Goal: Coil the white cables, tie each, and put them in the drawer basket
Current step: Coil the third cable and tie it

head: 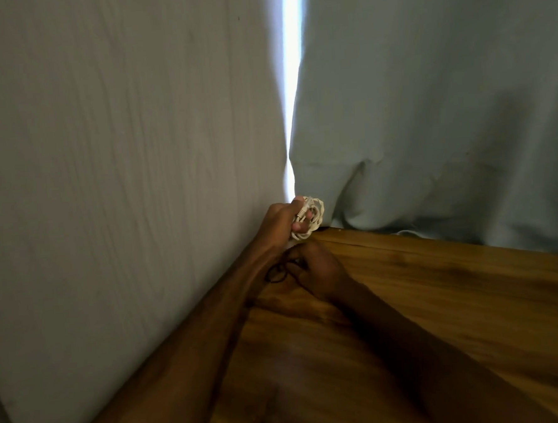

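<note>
Wall (88,157): a pale panel was seen on the left, close beside the raised arm.
Tie (276,273): a thin dark loop was seen by the left wrist, dim and blurred.
Left hand (281,219): its fingers were curled round the coil, which was held up over the far corner of the table.
Cable (315,212): white and wound into a small coil, with a plug end laid across it. It was judged not yet tied.
Right hand (320,269): it was held just below the coil, fingers bent toward the tie. Whether the tie was gripped could not be told.
Table (455,292): brown wood, with a grey curtain (428,104) hung behind it.
Basket: not seen.
Risk: the coil could spring loose if the left grip were eased while the tie was being passed round. The tie could also be fumbled in the poor light and dropped — likely out of sight at the table's edge.
</note>
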Tool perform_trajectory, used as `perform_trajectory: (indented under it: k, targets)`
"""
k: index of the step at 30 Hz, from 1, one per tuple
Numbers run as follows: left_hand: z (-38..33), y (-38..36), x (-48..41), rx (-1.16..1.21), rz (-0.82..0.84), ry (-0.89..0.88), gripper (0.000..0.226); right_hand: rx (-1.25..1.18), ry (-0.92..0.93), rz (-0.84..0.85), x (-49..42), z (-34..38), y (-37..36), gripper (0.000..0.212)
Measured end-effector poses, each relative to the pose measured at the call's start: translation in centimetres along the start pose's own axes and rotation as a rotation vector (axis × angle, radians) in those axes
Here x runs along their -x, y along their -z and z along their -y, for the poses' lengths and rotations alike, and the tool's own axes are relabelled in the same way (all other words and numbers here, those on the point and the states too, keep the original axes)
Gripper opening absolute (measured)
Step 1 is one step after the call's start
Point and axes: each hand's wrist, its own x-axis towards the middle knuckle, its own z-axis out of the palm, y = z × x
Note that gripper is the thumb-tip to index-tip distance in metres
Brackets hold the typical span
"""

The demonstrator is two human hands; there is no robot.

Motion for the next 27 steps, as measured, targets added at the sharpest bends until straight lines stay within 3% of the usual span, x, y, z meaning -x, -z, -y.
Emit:
perform_trajectory:
  k: [8,10,13,15,18,27]
  targets:
    - [1.3,-1.5,1.3,-0.044,-0.077,0.005,0.041,0.081,-0.133,-0.094,7.9,-3.0,6.5,0.01]
    - [2.2,-2.6,1.6,-0.022,-0.065,0.006,0.035,0.051,-0.183,-0.126,10.9,-4.0,8.8,0.017]
    - [4.2,-4.3,2.0,-0.006,0.063,0.027,0.036,-0.109,-0.252,-0.18,14.6,-4.4,11.7,0.029]
    - [4.9,-5.8,3.0,-0.1,0.165,0.044,0.04,-0.352,-0.344,-0.231,16.6,-3.9,13.3,0.033]
    - [4.1,-9.1,5.7,-0.24,0.172,0.057,0.042,-0.695,-0.42,-0.268,18.8,-3.5,15.1,0.047]
    - [3.9,-18.2,7.9,-0.203,0.206,0.071,0.042,-0.858,-0.491,-0.332,19.1,-4.4,16.0,0.037]
